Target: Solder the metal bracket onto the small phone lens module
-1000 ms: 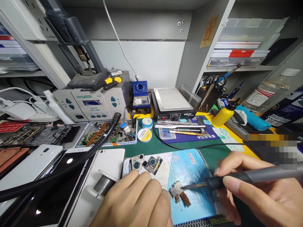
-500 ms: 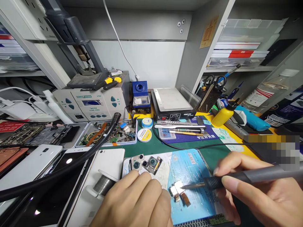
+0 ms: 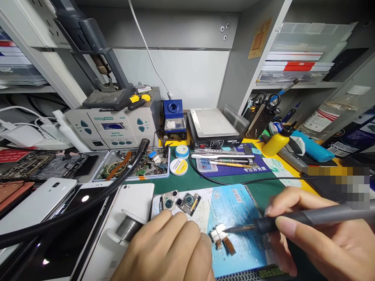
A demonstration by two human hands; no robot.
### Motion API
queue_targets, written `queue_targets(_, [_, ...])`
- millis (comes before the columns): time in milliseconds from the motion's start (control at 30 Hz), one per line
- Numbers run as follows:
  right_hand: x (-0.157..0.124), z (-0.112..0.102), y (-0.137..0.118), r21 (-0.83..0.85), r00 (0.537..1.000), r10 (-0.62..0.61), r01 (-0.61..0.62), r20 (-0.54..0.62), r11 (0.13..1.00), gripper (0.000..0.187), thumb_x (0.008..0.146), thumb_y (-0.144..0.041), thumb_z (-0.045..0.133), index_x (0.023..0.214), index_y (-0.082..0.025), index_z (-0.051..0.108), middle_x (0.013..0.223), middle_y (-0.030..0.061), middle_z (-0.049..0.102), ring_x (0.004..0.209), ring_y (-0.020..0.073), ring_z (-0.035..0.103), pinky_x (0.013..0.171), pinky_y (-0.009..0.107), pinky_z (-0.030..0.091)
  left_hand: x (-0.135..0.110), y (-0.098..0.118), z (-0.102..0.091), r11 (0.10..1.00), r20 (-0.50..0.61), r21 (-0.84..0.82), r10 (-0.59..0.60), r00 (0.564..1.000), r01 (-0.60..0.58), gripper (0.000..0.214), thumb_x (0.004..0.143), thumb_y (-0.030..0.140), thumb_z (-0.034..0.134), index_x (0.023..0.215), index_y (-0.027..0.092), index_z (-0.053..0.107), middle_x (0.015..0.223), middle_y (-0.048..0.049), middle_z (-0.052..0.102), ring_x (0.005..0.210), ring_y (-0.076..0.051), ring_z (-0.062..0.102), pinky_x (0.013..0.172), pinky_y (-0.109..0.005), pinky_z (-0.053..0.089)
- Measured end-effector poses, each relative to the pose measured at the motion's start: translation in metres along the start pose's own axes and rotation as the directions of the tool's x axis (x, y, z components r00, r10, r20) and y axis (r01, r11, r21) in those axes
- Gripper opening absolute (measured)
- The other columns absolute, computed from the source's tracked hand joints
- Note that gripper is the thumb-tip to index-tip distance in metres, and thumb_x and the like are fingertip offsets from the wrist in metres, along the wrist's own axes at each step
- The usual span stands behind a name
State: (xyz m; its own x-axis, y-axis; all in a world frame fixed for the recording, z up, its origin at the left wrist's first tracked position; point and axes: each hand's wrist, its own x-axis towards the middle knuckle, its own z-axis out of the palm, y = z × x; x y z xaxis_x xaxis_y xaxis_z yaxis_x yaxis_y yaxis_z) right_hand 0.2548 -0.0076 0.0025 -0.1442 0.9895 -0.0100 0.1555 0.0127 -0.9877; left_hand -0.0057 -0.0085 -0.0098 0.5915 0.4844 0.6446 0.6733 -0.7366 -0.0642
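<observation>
My right hand (image 3: 322,242) grips a grey soldering iron (image 3: 307,219) like a pen; its tip touches a small metal camera part with an orange flex cable (image 3: 220,236). That part lies on a blue and white phone back plate (image 3: 234,210). My left hand (image 3: 166,249) is curled, its fingers closed, resting on the plate just left of the part, and whether it pinches anything is hidden. Two camera modules (image 3: 181,202) lie on the plate above my left fingers.
A solder spool (image 3: 127,228) sits on a white phone (image 3: 129,203) at left, beside a black hose (image 3: 88,207). Behind are a parts tray (image 3: 134,166), a rework station (image 3: 114,127), a heating plate (image 3: 212,125), tweezers (image 3: 222,158) and a yellow bottle (image 3: 275,142).
The iron tip has shifted slightly up and left on the metal part, which moved a little. My left hand stays put.
</observation>
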Motion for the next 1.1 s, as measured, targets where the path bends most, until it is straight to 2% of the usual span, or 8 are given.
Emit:
queue_targets(200, [0.0001, -0.0011, 0.0008, -0.006, 1.000, 0.001, -0.001, -0.018, 1.000, 0.017, 0.092, -0.046, 0.067, 0.086, -0.031, 0.069, 0.048, -0.0004, 0.070, 0.035, 0.0212, 0.063, 0.036, 0.027, 0.053, 0.0004, 0.0010, -0.0006, 1.000, -0.011, -0.002, -0.016, 1.000, 0.016, 0.013, 0.077, 0.007, 0.061, 0.079, 0.020, 0.062, 0.064, 0.0015, 0.055, 0.061, -0.019, 0.050, 0.058, -0.039, 0.034])
queue_targets(500, [0.0006, -0.0005, 0.0001, -0.005, 0.999, 0.010, -0.010, -0.037, 1.000, 0.019, 0.091, -0.047, 0.068, 0.084, -0.029, 0.070, 0.048, 0.0007, 0.070, 0.035, 0.0222, 0.063, 0.036, 0.029, 0.053, -0.0018, -0.0010, 0.0013, 1.000, -0.013, 0.005, -0.012, 1.000, 0.012, 0.012, 0.076, 0.010, 0.064, 0.082, 0.020, 0.063, 0.063, 0.0023, 0.056, 0.058, -0.020, 0.049, 0.059, -0.040, 0.037])
queue_targets(667, [-0.0006, 0.0001, -0.0010, 0.017, 0.999, 0.029, -0.029, -0.029, 0.999, 0.020, 0.090, -0.049, 0.069, 0.085, -0.029, 0.069, 0.048, 0.0009, 0.069, 0.037, 0.0234, 0.063, 0.038, 0.030, 0.053, -0.0021, 0.0001, 0.0014, 1.000, -0.030, 0.010, -0.018, 0.999, 0.019, 0.014, 0.074, 0.009, 0.066, 0.083, 0.019, 0.063, 0.067, 0.0009, 0.060, 0.062, -0.021, 0.053, 0.062, -0.040, 0.040])
queue_targets(1100, [-0.0027, -0.0009, -0.0012, 0.007, 0.999, 0.035, -0.035, -0.013, 0.999, 0.021, 0.091, -0.048, 0.068, 0.086, -0.028, 0.068, 0.049, -0.0004, 0.069, 0.038, 0.0218, 0.063, 0.040, 0.029, 0.054, 0.0011, -0.0012, 0.0002, 1.000, -0.001, 0.020, 0.022, 1.000, -0.022, 0.013, 0.078, 0.008, 0.061, 0.076, 0.021, 0.060, 0.061, 0.0021, 0.050, 0.058, -0.020, 0.045, 0.056, -0.039, 0.032])
